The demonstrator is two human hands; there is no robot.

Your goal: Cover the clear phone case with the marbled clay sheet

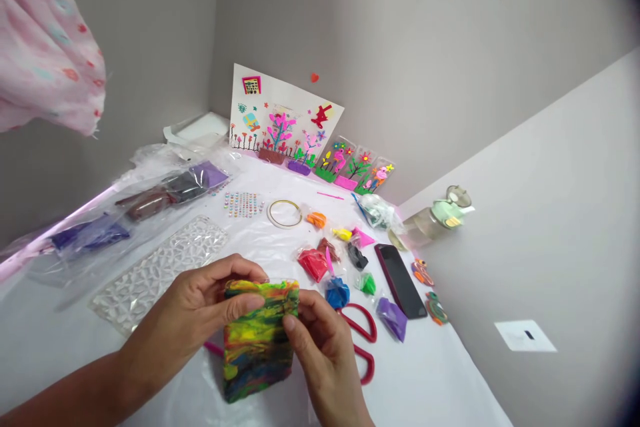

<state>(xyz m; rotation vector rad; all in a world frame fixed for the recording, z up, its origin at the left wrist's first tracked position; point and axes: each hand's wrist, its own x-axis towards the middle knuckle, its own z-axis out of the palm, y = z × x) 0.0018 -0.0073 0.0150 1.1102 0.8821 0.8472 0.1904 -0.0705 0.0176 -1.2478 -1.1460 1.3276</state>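
Held up above the near part of the table is a rectangular slab of marbled clay, streaked yellow, green, red and dark blue. My left hand pinches its upper left part, thumb across the front and fingers behind. On the right edge, my right hand grips it between thumb and fingers. Part of a pink stick shows beneath the slab's left side. Red-handled scissors lie just beyond my right hand, their blades hidden. A blue clay packet rests close by.
A clear patterned sheet and bagged clay lie left. Several small clay packets, a phone and a gold ring spread across the white table. Decorated panels lean on the wall. Pink cloth hangs upper left.
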